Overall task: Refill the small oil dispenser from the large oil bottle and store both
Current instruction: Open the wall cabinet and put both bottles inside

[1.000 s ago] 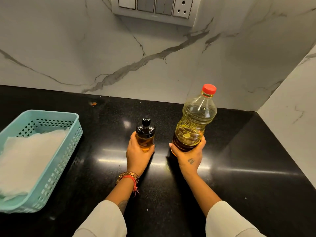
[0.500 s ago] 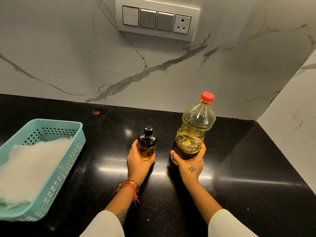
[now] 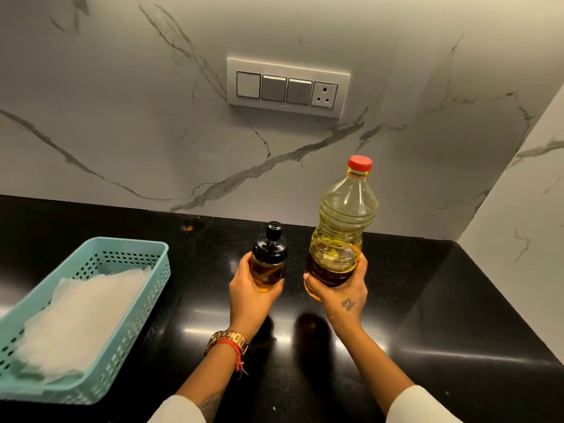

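Marble wall [image 3: 122, 132] with grey veins stands behind a black glossy tabletop [image 3: 442, 315], and a switch panel [image 3: 287, 87] sits on the wall above the middle.

At the far left a turquoise basket [image 3: 146, 288] rests on the tabletop. White paper sheets [image 3: 82, 312] lie inside it, probably as a lining or for wiping drips; I cannot tell which.

Next comes the left hand [image 3: 250, 297], with a gold watch [image 3: 229, 338] and a red thread at the wrist. Its fingers [image 3: 241, 267] are curled around the lower body of the small oil dispenser [image 3: 268, 261], which is upright with its black cap on. Amber oil shows in the part of the glass that the hand does not cover. The dispenser seems lifted a little above the tabletop, but its base is hidden by the hand.

Just beside it, not touching, the right hand [image 3: 341, 297] grips the large oil bottle [image 3: 341, 233] low, near the base, where the weight is. This bottle is upright too, its red cap [image 3: 360, 163] closed, and it is more than half full of yellow oil.

Both containers are held vertical and capped, so nothing can spill. In my judgement the refill is not yet begun: both caps must come off first, and for that at least one container must be set down.
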The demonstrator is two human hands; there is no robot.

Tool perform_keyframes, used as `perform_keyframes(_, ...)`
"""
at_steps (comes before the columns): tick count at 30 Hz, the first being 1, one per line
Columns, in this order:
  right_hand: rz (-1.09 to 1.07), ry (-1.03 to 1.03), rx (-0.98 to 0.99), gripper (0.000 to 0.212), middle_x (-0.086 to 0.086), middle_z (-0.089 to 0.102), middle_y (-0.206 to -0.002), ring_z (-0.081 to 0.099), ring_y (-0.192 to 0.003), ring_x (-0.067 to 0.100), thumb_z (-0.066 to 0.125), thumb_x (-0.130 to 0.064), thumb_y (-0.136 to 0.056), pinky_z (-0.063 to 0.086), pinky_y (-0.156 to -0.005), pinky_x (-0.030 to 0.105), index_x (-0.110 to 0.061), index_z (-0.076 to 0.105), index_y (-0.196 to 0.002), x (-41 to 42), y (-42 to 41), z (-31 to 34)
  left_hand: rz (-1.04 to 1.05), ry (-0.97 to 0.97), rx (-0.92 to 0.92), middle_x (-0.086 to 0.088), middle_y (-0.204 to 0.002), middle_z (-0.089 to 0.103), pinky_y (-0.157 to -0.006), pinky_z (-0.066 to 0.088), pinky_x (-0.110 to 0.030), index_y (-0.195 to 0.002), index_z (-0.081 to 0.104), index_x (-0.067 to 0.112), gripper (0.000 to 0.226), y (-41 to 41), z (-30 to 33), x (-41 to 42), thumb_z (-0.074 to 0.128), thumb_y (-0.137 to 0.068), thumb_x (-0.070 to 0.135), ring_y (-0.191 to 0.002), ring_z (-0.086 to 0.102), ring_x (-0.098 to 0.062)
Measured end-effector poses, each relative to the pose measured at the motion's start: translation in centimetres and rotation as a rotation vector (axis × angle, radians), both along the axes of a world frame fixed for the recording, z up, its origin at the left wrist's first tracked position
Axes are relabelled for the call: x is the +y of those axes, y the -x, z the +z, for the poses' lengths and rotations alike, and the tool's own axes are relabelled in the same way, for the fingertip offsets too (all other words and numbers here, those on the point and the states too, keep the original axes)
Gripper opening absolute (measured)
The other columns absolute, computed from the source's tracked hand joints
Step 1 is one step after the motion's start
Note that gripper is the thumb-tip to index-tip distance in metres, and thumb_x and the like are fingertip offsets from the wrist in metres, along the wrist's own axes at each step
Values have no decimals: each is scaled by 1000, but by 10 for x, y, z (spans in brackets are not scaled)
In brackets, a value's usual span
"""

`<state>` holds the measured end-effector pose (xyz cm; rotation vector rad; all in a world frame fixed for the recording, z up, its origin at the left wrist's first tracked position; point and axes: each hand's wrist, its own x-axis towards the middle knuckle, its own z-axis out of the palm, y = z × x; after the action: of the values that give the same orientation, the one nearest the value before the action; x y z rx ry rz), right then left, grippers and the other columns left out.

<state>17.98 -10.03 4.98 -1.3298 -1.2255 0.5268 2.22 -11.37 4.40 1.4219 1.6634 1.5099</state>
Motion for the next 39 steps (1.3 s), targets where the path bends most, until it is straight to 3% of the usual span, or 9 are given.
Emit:
perform_keyframes(4,24,-33,-16,92,-3,59,-109,58,-97,14,89,-30,-52,43,-78,18,-31,36,-128,-9,8,28,11,-41,1,6,-101,60,-78,41,-14,-120,51,16,65,6,33,-10,83,-64,12,-90,58,-8)
perform_keyframes(6,30,-50,-26,89,-5,58,-105,57,-94,13,89,-25,-53,43,-79,23,-28,38,-126,-14,12,44,10,-54,-2,5,-100,59,-79,41,-19,-121,51,15,65,10,50,-16,83,-64,13,-90,57,-10)
perform_keyframes(13,44,-108,-33,91,-5,54,-103,54,-95,14,89,-25,-53,43,-81,25,-25,36,-127,-40,32,106,-68,-114,3,9,-100,55,-64,39,0,-119,48,18,62,34,110,-46,82,-67,15,-90,54,-6)
perform_keyframes(16,44,-130,-53,94,-6,51,-105,52,-97,15,89,-26,-52,46,-88,32,-25,34,-129,-49,39,134,-98,-149,21,8,-105,52,-64,38,-4,-127,45,15,68,45,141,-57,81,-69,18,-94,51,-6)
perform_keyframes(21,65,-194,-62,96,4,52,-123,52,-110,22,88,-28,-55,48,-95,40,-22,32,-132,-63,49,190,-121,-208,52,9,-109,46,-80,38,-17,-133,39,16,73,62,194,-73,78,-71,26,-100,47,-8)
perform_keyframes(26,105,-269,-42,90,-6,50,-113,50,-104,15,86,-26,-58,46,-90,34,-24,33,-131,-77,54,250,-170,-270,40,-2,-123,56,-82,41,-23,-133,39,17,74,80,243,-80,78,-71,30,-101,52,-13)
perform_keyframes(31,192,-297,17,85,-5,52,-117,52,-110,20,85,-22,-60,47,-90,38,-26,34,-128,-78,59,301,-207,-289,-14,0,-118,55,-83,43,-26,-130,40,19,70,92,294,-84,78,-72,27,-100,54,-15)
perform_keyframes(35,213,-311,29,89,-2,57,-121,55,-111,22,88,-28,-54,47,-95,45,-26,38,-128,-69,65,339,-244,-316,-80,-2,-110,59,-88,49,-34,-113,45,22,58,97,332,-80,81,-68,19,-97,59,-19)
perform_keyframes(39,289,-299,76,99,-2,62,-114,61,-103,23,88,-37,-37,50,-90,50,-28,42,-125,-61,74,378,-242,-323,-119,-3,-112,60,-89,50,-38,-123,49,13,67,101,366,-72,83,-65,19,-101,59,-22)
